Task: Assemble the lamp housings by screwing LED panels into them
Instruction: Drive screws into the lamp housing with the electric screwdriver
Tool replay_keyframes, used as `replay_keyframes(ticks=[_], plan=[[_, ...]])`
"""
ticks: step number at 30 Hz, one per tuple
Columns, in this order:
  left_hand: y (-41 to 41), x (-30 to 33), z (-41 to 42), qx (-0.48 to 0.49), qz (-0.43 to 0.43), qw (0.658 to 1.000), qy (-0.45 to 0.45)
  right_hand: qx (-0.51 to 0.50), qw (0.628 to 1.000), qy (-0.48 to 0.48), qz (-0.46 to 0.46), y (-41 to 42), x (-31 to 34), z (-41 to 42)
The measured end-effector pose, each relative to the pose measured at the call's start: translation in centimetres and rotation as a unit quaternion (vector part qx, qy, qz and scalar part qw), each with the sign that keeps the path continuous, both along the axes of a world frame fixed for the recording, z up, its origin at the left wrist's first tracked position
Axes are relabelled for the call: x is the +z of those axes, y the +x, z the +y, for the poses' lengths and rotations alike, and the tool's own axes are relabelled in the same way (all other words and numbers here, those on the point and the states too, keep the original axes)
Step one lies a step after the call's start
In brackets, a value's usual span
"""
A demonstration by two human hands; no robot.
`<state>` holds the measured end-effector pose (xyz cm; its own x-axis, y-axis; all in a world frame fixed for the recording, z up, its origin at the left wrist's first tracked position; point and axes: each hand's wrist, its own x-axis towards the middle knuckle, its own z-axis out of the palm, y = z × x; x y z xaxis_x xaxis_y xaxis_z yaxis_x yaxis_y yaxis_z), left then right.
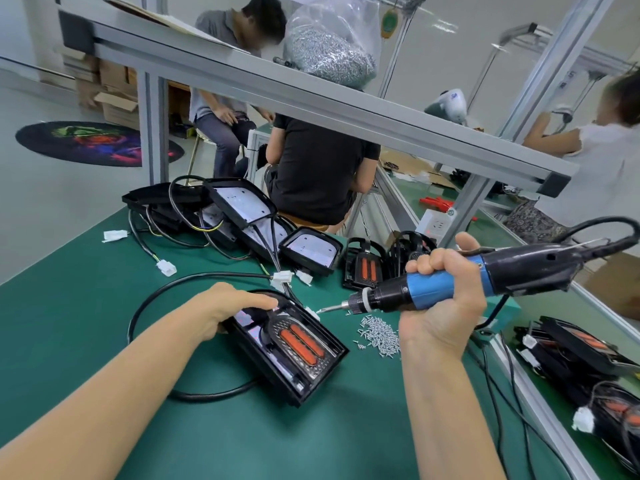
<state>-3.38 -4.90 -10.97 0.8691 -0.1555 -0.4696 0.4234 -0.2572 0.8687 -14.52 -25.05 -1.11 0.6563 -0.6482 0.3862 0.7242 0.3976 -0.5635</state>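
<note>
A black lamp housing [277, 368] lies on the green mat, with an orange LED panel [302, 342] set inside it. My left hand [228, 310] grips the housing's far left end, fingers over its top edge. My right hand [440, 306] grips a blue and black electric screwdriver [429, 287], held level above the mat. Its bit [329, 309] points left and hovers just past the housing's upper right corner. A small heap of silver screws [379, 336] lies on the mat below the tool.
Several black housings with cables and white plugs [242, 216] are piled at the back of the mat. More lamp parts [581, 355] lie at right. An aluminium frame rail [311, 95] crosses overhead, bearing a bag of screws [332, 53]. Three people work beyond the bench.
</note>
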Motion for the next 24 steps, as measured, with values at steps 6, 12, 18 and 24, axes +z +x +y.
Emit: replay_keyframes(ticks=[6,12,18,24], plan=[[-2.3,-0.1,0.1,-0.012,-0.009,0.989,-0.147,-0.002,1.000,-0.017,-0.002,0.5,-0.4,0.5],[-3.9,-0.3,-0.3,-0.003,-0.062,0.981,-0.182,-0.004,0.999,-0.038,-0.001,1.2,-1.0,1.8],[-4.5,-0.5,-0.3,0.001,-0.092,0.976,-0.199,-0.015,0.998,-0.066,0.016,2.1,-1.5,3.0],[-4.9,-0.3,0.0,-0.008,-0.096,0.971,-0.218,-0.021,0.994,-0.109,0.023,2.9,-2.3,3.4]])
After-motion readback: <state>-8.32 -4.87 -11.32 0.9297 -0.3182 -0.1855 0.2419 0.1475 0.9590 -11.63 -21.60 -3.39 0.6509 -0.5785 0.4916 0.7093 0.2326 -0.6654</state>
